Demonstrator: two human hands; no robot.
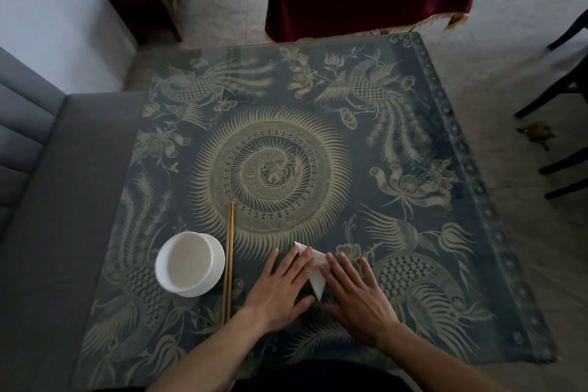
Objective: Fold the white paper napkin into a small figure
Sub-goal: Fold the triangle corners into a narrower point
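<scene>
The white paper napkin lies folded into a narrow pointed shape near the front of the table, its tip toward me. My left hand rests flat on its left part, fingers spread. My right hand lies flat on its right part, fingers spread too. Both palms press the paper down against the table, and much of the napkin is hidden beneath them.
A white bowl on a white saucer stands to the left of my hands. Wooden chopsticks lie beside it, pointing away from me. A grey sofa borders the table's left side, dark chair legs stand at right.
</scene>
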